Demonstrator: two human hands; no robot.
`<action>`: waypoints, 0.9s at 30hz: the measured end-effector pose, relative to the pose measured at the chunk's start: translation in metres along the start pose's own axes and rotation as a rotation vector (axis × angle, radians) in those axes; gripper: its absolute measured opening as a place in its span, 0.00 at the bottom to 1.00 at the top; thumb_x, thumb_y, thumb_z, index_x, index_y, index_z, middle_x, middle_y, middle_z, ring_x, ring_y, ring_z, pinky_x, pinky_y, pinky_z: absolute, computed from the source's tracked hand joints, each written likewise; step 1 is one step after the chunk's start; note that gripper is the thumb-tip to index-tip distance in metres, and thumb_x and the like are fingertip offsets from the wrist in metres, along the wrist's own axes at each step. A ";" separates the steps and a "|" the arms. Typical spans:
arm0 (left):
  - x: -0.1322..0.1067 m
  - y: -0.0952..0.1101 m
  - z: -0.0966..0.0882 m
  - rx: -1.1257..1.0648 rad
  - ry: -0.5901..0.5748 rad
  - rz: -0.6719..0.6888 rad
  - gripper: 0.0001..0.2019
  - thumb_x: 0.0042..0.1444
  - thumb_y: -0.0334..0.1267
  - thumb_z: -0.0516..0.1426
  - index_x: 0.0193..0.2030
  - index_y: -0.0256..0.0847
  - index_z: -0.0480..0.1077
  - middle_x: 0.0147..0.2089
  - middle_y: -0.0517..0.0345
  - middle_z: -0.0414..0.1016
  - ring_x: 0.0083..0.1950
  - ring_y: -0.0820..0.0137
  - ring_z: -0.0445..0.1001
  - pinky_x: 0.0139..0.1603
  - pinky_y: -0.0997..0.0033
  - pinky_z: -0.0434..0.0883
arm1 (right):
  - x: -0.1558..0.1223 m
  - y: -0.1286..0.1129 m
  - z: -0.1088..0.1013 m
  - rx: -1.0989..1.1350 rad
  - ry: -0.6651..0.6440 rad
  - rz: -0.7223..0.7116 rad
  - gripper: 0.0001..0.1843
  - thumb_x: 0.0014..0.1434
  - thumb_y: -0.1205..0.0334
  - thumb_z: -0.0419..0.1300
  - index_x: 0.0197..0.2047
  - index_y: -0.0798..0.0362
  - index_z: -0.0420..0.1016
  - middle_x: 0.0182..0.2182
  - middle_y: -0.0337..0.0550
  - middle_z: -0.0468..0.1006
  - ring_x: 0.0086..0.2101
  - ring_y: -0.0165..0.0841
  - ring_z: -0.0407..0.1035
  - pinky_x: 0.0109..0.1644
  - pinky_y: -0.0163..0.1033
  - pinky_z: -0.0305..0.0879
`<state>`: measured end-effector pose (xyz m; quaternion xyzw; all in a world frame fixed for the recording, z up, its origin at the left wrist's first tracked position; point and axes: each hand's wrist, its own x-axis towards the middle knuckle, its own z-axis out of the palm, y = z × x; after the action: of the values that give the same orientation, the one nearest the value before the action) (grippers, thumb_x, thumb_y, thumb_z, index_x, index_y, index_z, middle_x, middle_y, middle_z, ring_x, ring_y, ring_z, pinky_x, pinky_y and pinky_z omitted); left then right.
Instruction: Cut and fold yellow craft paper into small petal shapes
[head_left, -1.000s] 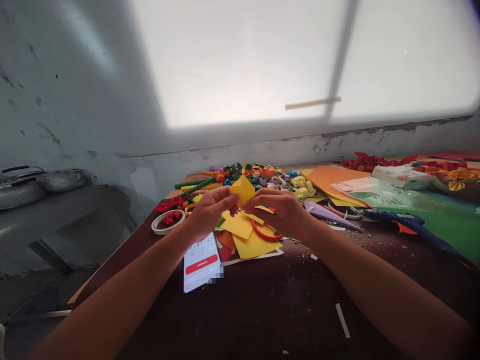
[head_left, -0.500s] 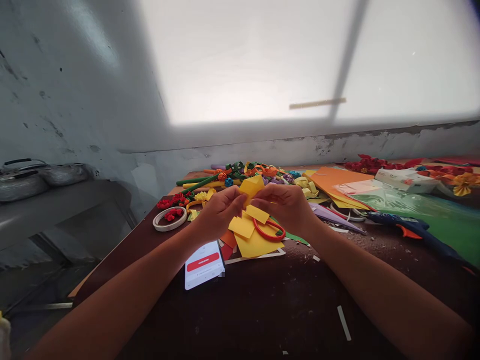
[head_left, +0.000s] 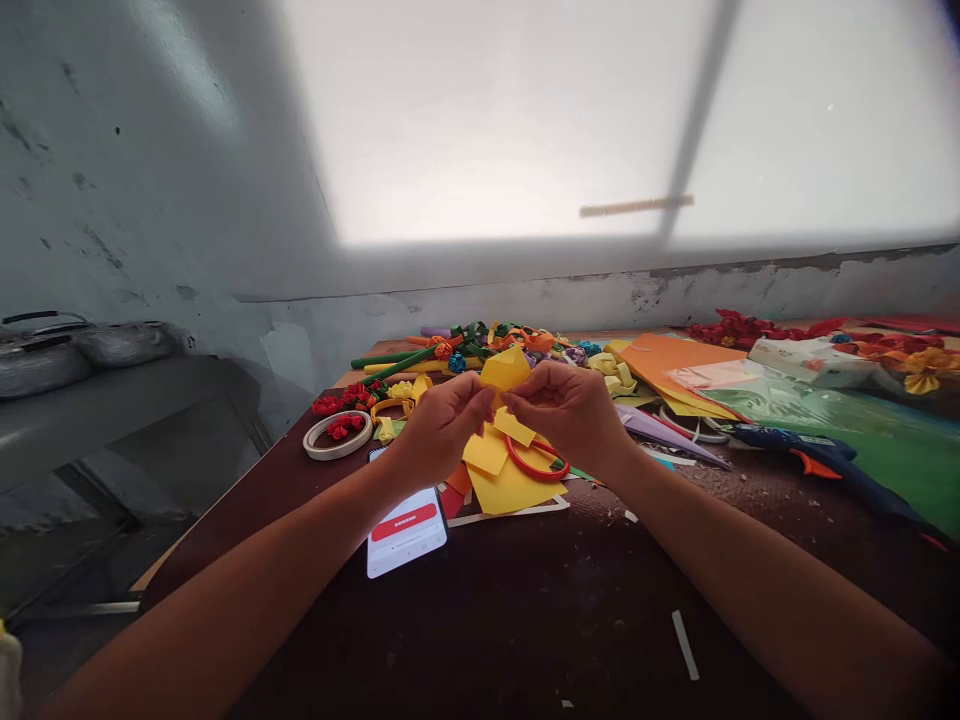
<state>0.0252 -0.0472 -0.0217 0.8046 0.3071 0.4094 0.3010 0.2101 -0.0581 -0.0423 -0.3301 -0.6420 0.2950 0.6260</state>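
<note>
Standing over the dark table (head_left: 525, 620), the person has both hands raised just above its middle. The left hand (head_left: 442, 425) and the right hand (head_left: 570, 410) meet at one small yellow paper piece (head_left: 504, 368), each pinching it between thumb and fingertips, so both grips are closed on that same piece; it sticks up between them, clear of the tabletop.

From the head camera that is the only view, and the counts run like this. Directly under the hands lies a loose stack of yellow paper sheets (head_left: 510, 485), at least three, overlapping. One red ring-shaped handle (head_left: 536, 465) rests on that stack, partly hidden by the right hand. One phone (head_left: 406, 530) lies face up nearer, just left of the stack, its screen showing a red bar. One tape roll (head_left: 337, 436) sits to the left, with small red paper flowers (head_left: 345, 402) inside and beside it; I cannot count them exactly.

Farther back is a heap of coloured paper curls and green stems (head_left: 480, 345), too tangled to number. To the right lie one orange sheet (head_left: 667, 358), one green sheet (head_left: 862, 440) and one blue glue gun (head_left: 810, 452) with an orange trigger. One white paper strip (head_left: 684, 643) lies near, on the right.
</note>
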 end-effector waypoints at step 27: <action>0.000 0.004 0.005 -0.219 0.108 -0.033 0.15 0.64 0.43 0.57 0.27 0.38 0.72 0.25 0.58 0.72 0.27 0.73 0.68 0.32 0.71 0.67 | 0.004 -0.003 0.001 0.345 -0.081 0.161 0.29 0.41 0.60 0.81 0.38 0.48 0.65 0.25 0.35 0.82 0.27 0.31 0.76 0.31 0.34 0.69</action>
<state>0.0306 -0.0509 -0.0217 0.7387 0.2894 0.4782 0.3767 0.2093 -0.0571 -0.0373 -0.2564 -0.5780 0.4628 0.6213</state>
